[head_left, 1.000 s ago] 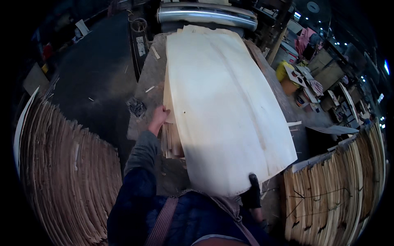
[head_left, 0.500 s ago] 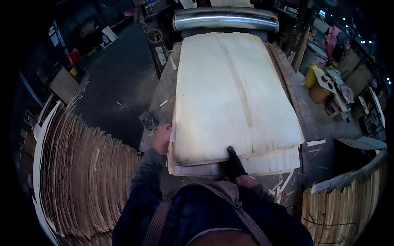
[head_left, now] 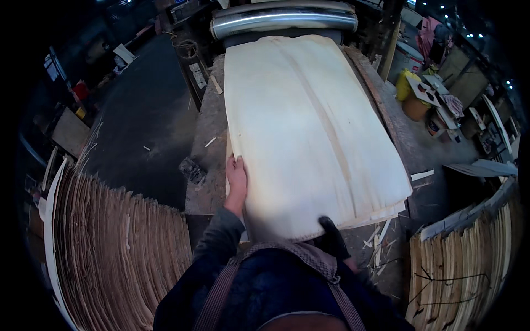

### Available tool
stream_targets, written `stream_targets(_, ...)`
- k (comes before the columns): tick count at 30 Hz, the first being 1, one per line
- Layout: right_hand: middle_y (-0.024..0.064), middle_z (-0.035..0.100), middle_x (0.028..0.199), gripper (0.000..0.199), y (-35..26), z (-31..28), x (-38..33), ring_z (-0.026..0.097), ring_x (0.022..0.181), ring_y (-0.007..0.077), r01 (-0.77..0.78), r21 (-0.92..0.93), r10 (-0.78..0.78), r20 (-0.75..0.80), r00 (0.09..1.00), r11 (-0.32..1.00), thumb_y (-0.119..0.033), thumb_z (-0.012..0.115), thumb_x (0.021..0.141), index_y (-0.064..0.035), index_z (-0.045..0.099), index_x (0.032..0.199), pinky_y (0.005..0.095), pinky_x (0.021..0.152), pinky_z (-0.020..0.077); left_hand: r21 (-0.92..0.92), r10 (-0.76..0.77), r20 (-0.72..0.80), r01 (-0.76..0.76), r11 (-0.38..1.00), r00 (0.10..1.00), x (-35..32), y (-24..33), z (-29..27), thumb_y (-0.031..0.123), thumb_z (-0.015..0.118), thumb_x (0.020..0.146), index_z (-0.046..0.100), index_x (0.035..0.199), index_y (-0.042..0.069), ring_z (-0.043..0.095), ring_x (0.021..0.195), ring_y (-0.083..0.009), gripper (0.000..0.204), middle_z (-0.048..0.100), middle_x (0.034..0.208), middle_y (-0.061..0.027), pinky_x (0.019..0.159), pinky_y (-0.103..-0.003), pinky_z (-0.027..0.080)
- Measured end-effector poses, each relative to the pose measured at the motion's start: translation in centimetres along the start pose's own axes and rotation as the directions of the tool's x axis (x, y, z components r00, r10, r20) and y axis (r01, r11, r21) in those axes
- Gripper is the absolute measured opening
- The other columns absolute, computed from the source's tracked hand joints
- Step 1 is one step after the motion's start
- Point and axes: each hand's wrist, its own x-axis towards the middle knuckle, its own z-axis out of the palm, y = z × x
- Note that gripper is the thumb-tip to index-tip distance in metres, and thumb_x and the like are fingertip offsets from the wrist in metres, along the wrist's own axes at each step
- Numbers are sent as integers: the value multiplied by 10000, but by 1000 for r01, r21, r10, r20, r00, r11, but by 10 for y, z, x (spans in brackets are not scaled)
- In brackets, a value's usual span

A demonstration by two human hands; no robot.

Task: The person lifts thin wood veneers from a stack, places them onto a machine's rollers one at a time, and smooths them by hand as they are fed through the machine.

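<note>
A large pale wood veneer sheet with a brown streak lies on top of a stack of similar sheets in front of me. My bare left hand is closed at the sheet's left edge; part of its fingers is hidden. My right hand, in a dark glove, grips the near edge, with the thumb on top and the fingers out of sight below. That near edge reaches almost to my apron, and its left corner is hidden behind my left arm.
A shiny metal roller spans the far end of the worktable. Tall veneer stacks stand at my left and right. A dark block lies on the table's left side, and wood scraps litter the floor at right.
The top sheet's near edge has come closer to my body, covering more of the lower sheets. My left hand has moved farther up along the left edge; my right hand has drawn back slightly.
</note>
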Motion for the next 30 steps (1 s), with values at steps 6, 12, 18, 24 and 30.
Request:
stream_targets(6, 133, 531, 1079, 305, 13, 15, -18, 517, 970, 250, -94, -40, 97, 98, 990, 995, -126, 439, 885, -5, 454, 1165, 345, 821, 405, 163, 85, 20, -87, 983, 996, -19, 40, -2, 156, 472, 870, 527, 1005, -50, 513, 780, -186, 253, 557, 845, -119, 720, -313, 410)
stream_targets(12, 103, 578, 990, 326, 20, 48, 13, 546, 876, 227, -24, -37, 33, 245, 969, 999, -193, 447, 886, -24, 462, 1163, 340, 722, 442, 501, 413, 162, -435, 748, 896, 94, 14, -16, 148, 524, 812, 540, 1012, -43, 556, 879, -258, 277, 564, 926, -183, 769, -346, 430)
stream_targets(18, 101, 583, 997, 340, 24, 70, 63, 543, 895, 220, -261, 304, 90, 477, 874, 916, -223, 460, 885, -25, 467, 1162, 329, 731, 447, 468, 61, 339, -225, 854, 939, 112, -20, -18, 169, 602, 711, 578, 1008, -4, 588, 886, -294, 345, 557, 1072, -202, 789, -367, 463)
stream_targets(24, 126, 548, 1100, 346, 14, 42, 50, 508, 1028, 231, -712, 689, 85, 708, 701, 134, -217, 478, 884, -9, 467, 1160, 313, 847, 420, 520, 12, 167, -98, 848, 986, 109, -11, -5, 70, 598, 694, 583, 1019, 19, 603, 887, -217, 330, 569, 1086, -185, 750, -332, 479)
stream_targets(30, 157, 594, 956, 344, 4, 12, 47, 584, 896, 257, -700, 574, 508, 489, 709, 424, -281, 443, 908, 22, 513, 1056, 335, 802, 470, -24, -205, 211, 215, 976, 956, 113, 66, -16, -82, 538, 703, 485, 1161, 38, 579, 798, -216, 477, 566, 912, -110, 684, -342, 500)
